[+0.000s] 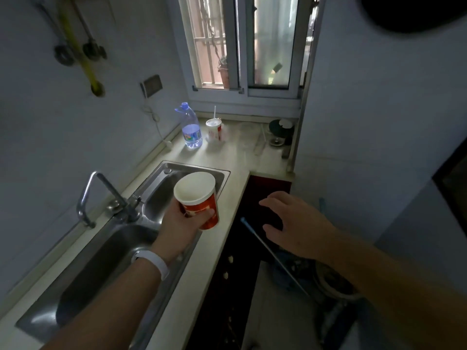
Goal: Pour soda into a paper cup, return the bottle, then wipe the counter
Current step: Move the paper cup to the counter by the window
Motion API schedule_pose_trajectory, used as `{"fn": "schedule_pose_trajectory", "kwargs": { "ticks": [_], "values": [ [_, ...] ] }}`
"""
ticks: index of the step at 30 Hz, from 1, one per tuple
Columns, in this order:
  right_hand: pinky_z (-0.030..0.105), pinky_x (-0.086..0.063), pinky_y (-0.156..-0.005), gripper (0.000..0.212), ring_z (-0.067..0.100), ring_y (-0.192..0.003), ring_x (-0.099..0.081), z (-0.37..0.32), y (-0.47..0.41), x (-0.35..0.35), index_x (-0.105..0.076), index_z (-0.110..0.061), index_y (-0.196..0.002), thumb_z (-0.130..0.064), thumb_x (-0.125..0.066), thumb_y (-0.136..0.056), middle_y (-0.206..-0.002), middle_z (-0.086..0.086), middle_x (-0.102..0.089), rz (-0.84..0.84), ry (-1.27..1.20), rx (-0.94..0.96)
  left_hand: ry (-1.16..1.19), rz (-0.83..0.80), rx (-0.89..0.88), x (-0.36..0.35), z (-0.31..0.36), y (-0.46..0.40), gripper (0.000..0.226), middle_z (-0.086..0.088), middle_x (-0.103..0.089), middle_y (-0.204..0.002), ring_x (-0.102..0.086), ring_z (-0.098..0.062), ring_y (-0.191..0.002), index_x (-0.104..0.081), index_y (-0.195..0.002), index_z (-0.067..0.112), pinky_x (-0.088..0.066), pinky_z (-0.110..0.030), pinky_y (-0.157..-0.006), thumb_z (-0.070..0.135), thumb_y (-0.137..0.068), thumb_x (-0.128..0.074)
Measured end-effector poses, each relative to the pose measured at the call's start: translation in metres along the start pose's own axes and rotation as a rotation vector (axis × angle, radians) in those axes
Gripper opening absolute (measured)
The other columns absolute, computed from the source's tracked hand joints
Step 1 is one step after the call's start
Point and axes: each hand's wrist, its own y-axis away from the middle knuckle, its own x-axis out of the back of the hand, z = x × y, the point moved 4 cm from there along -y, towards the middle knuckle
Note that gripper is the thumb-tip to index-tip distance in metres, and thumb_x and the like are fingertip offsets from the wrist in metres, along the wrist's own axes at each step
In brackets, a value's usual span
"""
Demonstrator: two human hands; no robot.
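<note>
My left hand (pixel 180 223) grips a red paper cup (pixel 198 199) with a white inside, held in the air over the right edge of the sink (pixel 106 251). The cup tilts slightly toward me and its inside looks empty. My right hand (pixel 293 223) hovers open with fingers spread, past the counter's front edge, over the dark cabinet front. A clear plastic bottle (pixel 191 127) with a blue cap and a colourful label stands at the back of the counter (pixel 242 152) under the window. It holds clear liquid in its lower part.
A white-lidded drink cup with a straw (pixel 214 128) stands beside the bottle. A dark round appliance (pixel 280 132) sits in the back right corner. The tap (pixel 106 195) rises left of the double sink. A thin metal rod with a blue tip (pixel 267 251) leans by the cabinet, above cluttered floor.
</note>
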Motion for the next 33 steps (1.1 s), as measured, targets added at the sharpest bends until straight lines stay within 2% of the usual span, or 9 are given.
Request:
{"fn": "schedule_pose_trajectory", "kwargs": {
  "ticks": [2,4,5,8,11,16,22,26,33],
  "values": [
    [0.034,-0.039,-0.102,0.054,0.016,-0.128,-0.04,0.01,-0.032,0.005,-0.039,-0.026,-0.143,-0.044,-0.052,-0.094,-0.143,-0.007,-0.038,0.013,0.008,-0.007,-0.011,0.011,0.009,-0.001,-0.005,-0.03,0.075,0.01,-0.062,-0.12,-0.056,0.004,-0.107,-0.047,-0.134,0.023,-0.048,-0.021,-0.09,0.01,-0.071,-0.085],
    [0.032,-0.038,-0.102,0.055,0.017,-0.13,-0.039,0.017,-0.06,0.007,-0.039,-0.027,-0.143,-0.045,-0.052,-0.093,-0.144,-0.006,-0.039,0.029,0.02,-0.016,-0.01,-0.011,0.02,-0.004,-0.008,-0.057,0.075,0.015,-0.06,-0.117,-0.056,0.007,-0.102,-0.045,-0.135,0.023,-0.046,-0.008,-0.079,0.009,-0.072,-0.084],
    [0.031,-0.037,-0.102,0.055,0.017,-0.13,-0.038,0.02,-0.073,0.008,-0.039,-0.027,-0.143,-0.045,-0.053,-0.093,-0.144,-0.006,-0.039,0.029,0.026,-0.019,-0.009,-0.016,0.017,-0.005,-0.009,-0.07,0.075,0.016,-0.06,-0.117,-0.057,0.007,-0.101,-0.045,-0.134,0.023,-0.046,-0.006,-0.075,0.008,-0.072,-0.084],
    [0.03,-0.036,-0.1,0.054,0.018,-0.128,-0.04,0.03,-0.103,0.01,-0.04,-0.027,-0.142,-0.044,-0.053,-0.092,-0.143,-0.005,-0.039,0.025,0.053,-0.03,0.017,-0.023,0.011,-0.007,-0.012,-0.106,0.075,0.011,-0.063,-0.12,-0.06,0.001,-0.106,-0.047,-0.135,0.02,-0.049,-0.012,-0.08,0.005,-0.072,-0.084],
    [0.03,-0.04,-0.096,0.053,0.018,-0.122,-0.045,0.04,-0.129,0.013,-0.042,-0.028,-0.14,-0.045,-0.053,-0.091,-0.139,-0.006,-0.042,0.018,0.072,-0.022,0.057,-0.013,0.024,-0.01,-0.015,-0.131,0.072,0.01,-0.064,-0.118,-0.061,0.005,-0.101,-0.05,-0.133,0.018,-0.051,-0.016,-0.085,0.001,-0.072,-0.083],
    [0.035,-0.041,-0.1,0.055,0.018,-0.125,-0.043,0.056,-0.17,0.022,-0.04,-0.029,-0.141,-0.047,-0.052,-0.09,-0.14,-0.005,-0.041,0.029,0.095,0.001,0.031,-0.022,0.018,-0.014,-0.022,-0.165,0.071,0.014,-0.062,-0.116,-0.06,0.016,-0.093,-0.048,-0.131,0.022,-0.049,-0.006,-0.072,0.003,-0.072,-0.083],
    [0.041,-0.038,-0.106,0.058,0.02,-0.13,-0.039,0.083,-0.208,0.025,-0.035,-0.029,-0.143,-0.047,-0.051,-0.091,-0.146,-0.003,-0.037,-0.026,0.179,0.057,-0.004,0.021,0.052,-0.027,-0.031,-0.203,0.073,0.007,-0.064,-0.121,-0.06,0.002,-0.104,-0.05,-0.133,0.019,-0.047,-0.015,-0.083,0.01,-0.07,-0.086],
    [0.043,-0.038,-0.106,0.059,0.02,-0.132,-0.038,0.105,-0.237,0.034,-0.035,-0.029,-0.144,-0.048,-0.05,-0.091,-0.146,-0.002,-0.037,-0.044,0.138,0.074,-0.026,0.056,0.077,-0.044,-0.028,-0.224,0.064,0.017,-0.063,-0.111,-0.06,0.017,-0.09,-0.052,-0.121,0.029,-0.045,-0.006,-0.075,0.008,-0.07,-0.086],
    [0.039,-0.039,-0.104,0.058,0.019,-0.128,-0.041,0.143,-0.281,0.047,-0.038,-0.026,-0.144,-0.045,-0.052,-0.091,-0.145,-0.002,-0.039,-0.043,0.059,0.152,-0.035,0.11,0.095,-0.07,-0.011,-0.261,0.066,0.016,-0.062,-0.108,-0.059,0.01,-0.091,-0.05,-0.125,0.023,-0.049,-0.011,-0.078,0.004,-0.072,-0.084]
  ]
}}
